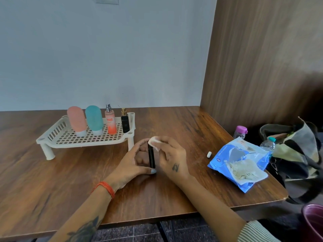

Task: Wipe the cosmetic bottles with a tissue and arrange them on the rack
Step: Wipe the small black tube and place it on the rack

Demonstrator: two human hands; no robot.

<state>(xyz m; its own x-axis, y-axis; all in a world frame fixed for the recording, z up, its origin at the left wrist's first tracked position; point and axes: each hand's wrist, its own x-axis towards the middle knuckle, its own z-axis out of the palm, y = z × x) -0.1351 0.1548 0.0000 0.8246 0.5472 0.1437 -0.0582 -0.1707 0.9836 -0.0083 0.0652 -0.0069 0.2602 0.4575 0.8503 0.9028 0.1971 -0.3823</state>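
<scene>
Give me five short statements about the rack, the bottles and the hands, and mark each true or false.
1. Four bottles stand on the rack. True.
2. The pink bottle stands right of the teal bottle. False: it stands left of it.
3. The left hand holds a black tube upright. True.
4. The right hand is empty. False: it pinches a tissue at the tube's top.
5. The blue wipes packet lies on the rack. False: it lies on the table.

slim black tube [151, 157] upright on table, white tissue [153, 141] at top; four bottles on rack [57, 137].
</scene>
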